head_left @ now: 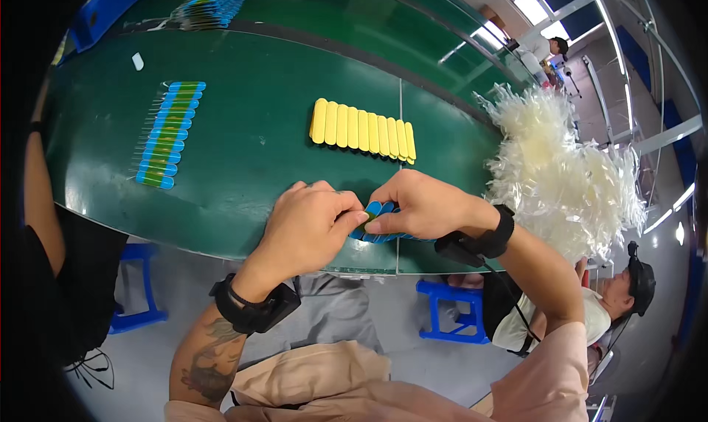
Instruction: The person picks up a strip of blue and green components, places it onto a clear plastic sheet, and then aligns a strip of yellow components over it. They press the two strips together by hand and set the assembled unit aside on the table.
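Near the front edge of the green table, my left hand [310, 219] and my right hand [430, 206] meet over a small bunch of blue-and-green strips with rounded ends [378, 229]. Both thumbs and index fingers are closed in a pinch on the strips. My palms and fingers hide part of the bunch, and some strips show under my right hand. Just beyond my hands lies a neat row of yellow round-ended strips [361, 130], stacked side by side. To the left, a row of blue-and-green strips [171, 134] lies flat, with thin pale ends sticking out from its left side.
Crumpled clear plastic sleeves [564, 175] heap up at the table's right end. Another blue-and-green stack [214, 5] stands at the far left, near a blue bin [110, 12]. A small white piece [138, 61] lies on the table. People sit right and left; blue stools [453, 311] stand below.
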The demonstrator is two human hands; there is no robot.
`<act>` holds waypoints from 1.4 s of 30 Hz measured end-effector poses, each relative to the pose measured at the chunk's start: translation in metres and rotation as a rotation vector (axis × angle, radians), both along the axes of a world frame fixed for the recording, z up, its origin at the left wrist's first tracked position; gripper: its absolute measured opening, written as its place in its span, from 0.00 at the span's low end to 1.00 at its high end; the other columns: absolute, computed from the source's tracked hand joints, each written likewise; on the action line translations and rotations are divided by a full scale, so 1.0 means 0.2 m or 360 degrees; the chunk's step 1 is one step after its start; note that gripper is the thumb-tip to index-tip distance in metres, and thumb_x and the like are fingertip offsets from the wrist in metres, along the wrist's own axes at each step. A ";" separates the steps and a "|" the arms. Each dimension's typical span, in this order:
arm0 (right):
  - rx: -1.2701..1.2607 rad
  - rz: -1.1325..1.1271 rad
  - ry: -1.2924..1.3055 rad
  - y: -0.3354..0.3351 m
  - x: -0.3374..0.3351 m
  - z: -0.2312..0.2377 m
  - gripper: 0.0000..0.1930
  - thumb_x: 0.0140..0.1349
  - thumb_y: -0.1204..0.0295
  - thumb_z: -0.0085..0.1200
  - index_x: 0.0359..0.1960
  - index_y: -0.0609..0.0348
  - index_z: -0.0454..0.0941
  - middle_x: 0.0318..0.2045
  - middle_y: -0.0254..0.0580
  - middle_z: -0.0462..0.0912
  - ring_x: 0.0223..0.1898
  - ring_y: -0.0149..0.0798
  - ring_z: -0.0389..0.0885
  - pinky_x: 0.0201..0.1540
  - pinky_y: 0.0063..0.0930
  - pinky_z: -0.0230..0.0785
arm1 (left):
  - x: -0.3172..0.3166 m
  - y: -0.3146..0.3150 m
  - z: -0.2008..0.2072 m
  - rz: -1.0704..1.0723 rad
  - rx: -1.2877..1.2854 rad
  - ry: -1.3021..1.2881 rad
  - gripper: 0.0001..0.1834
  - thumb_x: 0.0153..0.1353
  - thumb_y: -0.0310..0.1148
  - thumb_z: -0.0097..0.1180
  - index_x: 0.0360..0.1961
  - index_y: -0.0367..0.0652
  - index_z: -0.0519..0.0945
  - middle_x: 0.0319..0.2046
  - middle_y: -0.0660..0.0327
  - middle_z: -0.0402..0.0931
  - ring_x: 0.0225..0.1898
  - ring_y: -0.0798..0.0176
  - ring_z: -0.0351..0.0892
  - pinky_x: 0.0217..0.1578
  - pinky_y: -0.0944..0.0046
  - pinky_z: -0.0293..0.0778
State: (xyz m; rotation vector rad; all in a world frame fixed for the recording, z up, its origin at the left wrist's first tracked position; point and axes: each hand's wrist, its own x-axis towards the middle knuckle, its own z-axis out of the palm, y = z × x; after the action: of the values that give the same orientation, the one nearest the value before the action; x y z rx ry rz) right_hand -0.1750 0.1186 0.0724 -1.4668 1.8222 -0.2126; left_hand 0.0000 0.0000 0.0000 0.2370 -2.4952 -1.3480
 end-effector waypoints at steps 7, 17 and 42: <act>0.0034 -0.0065 0.0131 0.01 -0.03 -0.03 0.22 0.61 0.55 0.66 0.24 0.65 0.82 0.15 0.46 0.76 0.17 0.38 0.72 0.24 0.38 0.65 | 0.00 0.03 -0.06 0.0183 -0.0165 0.0161 0.09 0.64 0.35 0.57 0.30 0.44 0.82 0.24 0.60 0.80 0.36 0.53 0.78 0.38 0.52 0.67; 0.0168 -0.0006 0.0176 0.07 -0.04 0.01 0.24 0.52 0.51 0.72 0.33 0.63 0.86 0.19 0.50 0.82 0.21 0.50 0.79 0.27 0.41 0.70 | -0.01 0.05 -0.06 0.0165 -0.0228 0.0236 0.09 0.65 0.35 0.56 0.29 0.43 0.81 0.25 0.58 0.80 0.37 0.51 0.78 0.39 0.51 0.68; 0.0107 -0.0186 0.0097 0.23 -0.18 -0.04 0.28 0.63 0.50 0.64 0.24 0.69 0.81 0.14 0.50 0.73 0.17 0.41 0.73 0.24 0.38 0.66 | -0.01 0.04 -0.05 0.0115 -0.0277 0.0234 0.08 0.64 0.33 0.56 0.29 0.41 0.78 0.29 0.57 0.80 0.40 0.49 0.76 0.42 0.49 0.68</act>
State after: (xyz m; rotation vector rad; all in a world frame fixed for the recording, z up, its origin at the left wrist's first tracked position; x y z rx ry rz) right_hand -0.2110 0.1643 0.0645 -1.3351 1.9479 -0.1644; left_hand -0.0016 0.0083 -0.0097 0.1811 -2.4377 -1.0720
